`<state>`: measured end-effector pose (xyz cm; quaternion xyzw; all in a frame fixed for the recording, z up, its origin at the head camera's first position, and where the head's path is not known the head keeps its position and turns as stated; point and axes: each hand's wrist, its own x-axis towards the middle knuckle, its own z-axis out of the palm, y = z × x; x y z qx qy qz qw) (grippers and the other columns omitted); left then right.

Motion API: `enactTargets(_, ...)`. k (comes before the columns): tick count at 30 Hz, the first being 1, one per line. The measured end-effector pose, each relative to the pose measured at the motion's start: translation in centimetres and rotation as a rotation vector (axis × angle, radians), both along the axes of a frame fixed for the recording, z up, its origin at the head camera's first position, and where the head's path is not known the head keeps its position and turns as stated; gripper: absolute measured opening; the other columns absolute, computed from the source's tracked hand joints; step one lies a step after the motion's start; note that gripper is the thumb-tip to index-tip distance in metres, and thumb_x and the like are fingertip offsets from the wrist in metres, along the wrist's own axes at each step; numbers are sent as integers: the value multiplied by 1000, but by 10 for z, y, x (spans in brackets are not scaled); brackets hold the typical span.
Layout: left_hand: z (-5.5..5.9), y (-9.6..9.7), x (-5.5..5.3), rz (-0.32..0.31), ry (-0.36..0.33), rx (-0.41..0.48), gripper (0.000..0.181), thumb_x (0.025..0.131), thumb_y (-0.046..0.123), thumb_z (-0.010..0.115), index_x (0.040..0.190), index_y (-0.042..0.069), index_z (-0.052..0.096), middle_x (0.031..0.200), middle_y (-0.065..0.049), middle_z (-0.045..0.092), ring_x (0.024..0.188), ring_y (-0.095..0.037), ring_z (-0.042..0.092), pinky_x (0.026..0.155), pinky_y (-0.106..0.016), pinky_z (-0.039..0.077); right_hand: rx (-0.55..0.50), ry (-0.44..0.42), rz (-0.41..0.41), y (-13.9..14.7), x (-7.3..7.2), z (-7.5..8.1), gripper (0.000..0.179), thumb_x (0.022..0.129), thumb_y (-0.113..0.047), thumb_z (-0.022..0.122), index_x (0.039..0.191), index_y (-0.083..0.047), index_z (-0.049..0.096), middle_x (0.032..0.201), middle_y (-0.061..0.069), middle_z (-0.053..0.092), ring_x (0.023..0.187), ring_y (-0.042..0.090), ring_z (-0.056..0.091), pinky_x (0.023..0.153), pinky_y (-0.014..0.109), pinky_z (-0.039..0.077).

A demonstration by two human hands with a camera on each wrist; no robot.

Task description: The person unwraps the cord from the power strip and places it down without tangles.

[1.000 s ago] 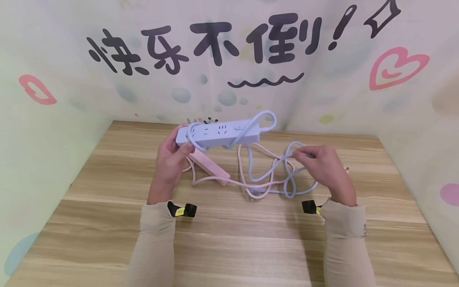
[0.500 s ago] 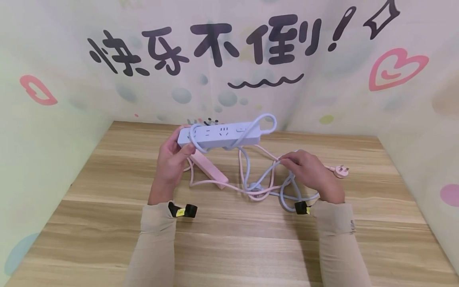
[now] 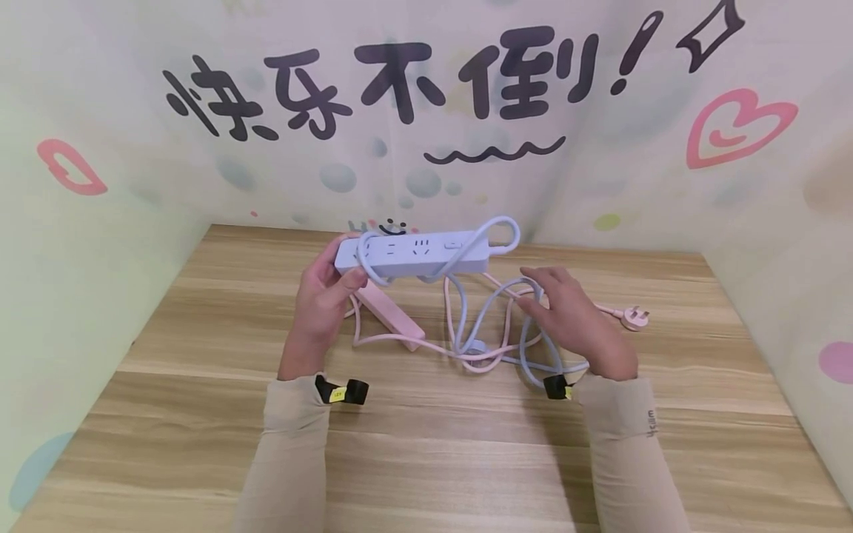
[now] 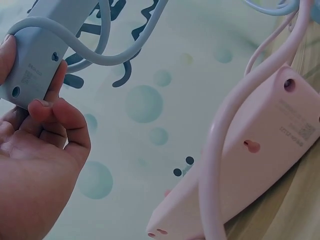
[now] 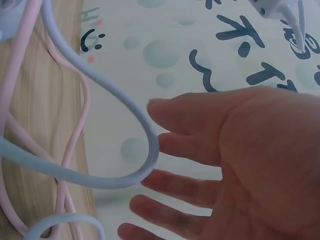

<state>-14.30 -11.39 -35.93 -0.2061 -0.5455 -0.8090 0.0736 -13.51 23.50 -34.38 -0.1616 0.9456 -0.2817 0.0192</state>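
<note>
My left hand (image 3: 318, 307) grips the left end of a light blue power strip (image 3: 436, 260) and holds it above the table. Part of the blue cord (image 3: 465, 250) is wrapped around the strip. In the left wrist view, the thumb and fingers clasp the end of the strip's underside (image 4: 37, 65). My right hand (image 3: 578, 323) is beside a raised loop of the same cord. Its fingers are spread and relaxed in the right wrist view, with the blue cord loop (image 5: 127, 102) at the fingertips and not pinched.
On the wooden table (image 3: 426, 444) lies a pink power strip (image 3: 392, 314) with a pink cord (image 3: 400, 337) crossing the blue one. A blue plug (image 3: 475, 348) lies among the cords. The pink plug (image 3: 635, 317) is at right. A printed cloth (image 3: 426, 133) hangs behind.
My right hand has moved left, and its fingers have let go of the blue cord they pinched. The pink plug has come into view. The blue power strip has lowered slightly.
</note>
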Motion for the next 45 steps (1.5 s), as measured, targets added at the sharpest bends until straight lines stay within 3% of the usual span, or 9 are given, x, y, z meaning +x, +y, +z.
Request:
enactTargets(6,1,1,1,10,-5,-13,41,94,12,72,133,7,58,124,3,67,110,-10,60,92,-19,52,-32,186,59,-13,-1,-3,43,98,-9,64,139,4,57,141,26,56,134,45,47,114,59,37)
enactTargets(9,1,1,1,15,-7,-17,43,94,13,73,133,7,58,124,3,67,110,-10,61,93,-20,53,-52,232,102,-21,0,-3,38,99,-9,64,136,0,61,140,19,60,134,39,50,114,54,40)
enactTargets(12,1,1,1,16,-7,-20,44,93,15,74,133,7,58,124,3,67,110,-10,61,93,-20,53,-98,211,146,-28,2,-2,36,100,-11,62,135,-4,63,140,15,62,134,34,54,112,52,44)
enactTargets(20,0,1,0,23,3,-16,42,94,8,71,134,3,57,124,2,67,111,-11,61,94,-20,53,-122,-38,222,-40,7,-3,36,107,-28,52,135,-9,64,137,10,67,132,29,59,112,51,46)
enactTargets(26,0,0,0,28,3,-9,39,94,2,67,133,4,58,126,2,67,112,-11,61,95,-20,53,-109,-24,263,-53,10,-4,28,106,-33,54,112,-14,74,104,3,75,96,16,65,88,39,55)
enactTargets(32,1,-1,0,28,6,-8,39,95,-1,64,134,3,57,127,2,66,114,-11,60,96,-20,52,-35,27,250,-67,13,-5,19,100,-34,66,99,-16,71,99,-1,76,92,14,67,82,35,57)
enactTargets(37,2,-1,1,47,-6,-9,38,96,0,63,133,5,57,125,3,66,111,-10,59,92,-19,52,-14,-20,245,-71,17,-4,12,98,-27,66,94,-17,69,96,0,76,79,10,62,73,28,54)
enactTargets(41,3,-2,2,65,-19,-9,36,96,3,65,132,8,58,122,4,66,107,-9,58,86,-17,51,-5,-13,306,-73,21,-1,7,96,-22,66,90,-18,68,88,-5,73,76,10,60,71,25,52)
enactTargets(45,4,-3,3,66,-11,-12,37,97,5,65,133,7,57,128,5,66,114,-10,59,94,-18,53,7,45,365,-73,28,5,5,94,-19,65,90,-19,68,83,-10,68,77,13,62,73,25,51)
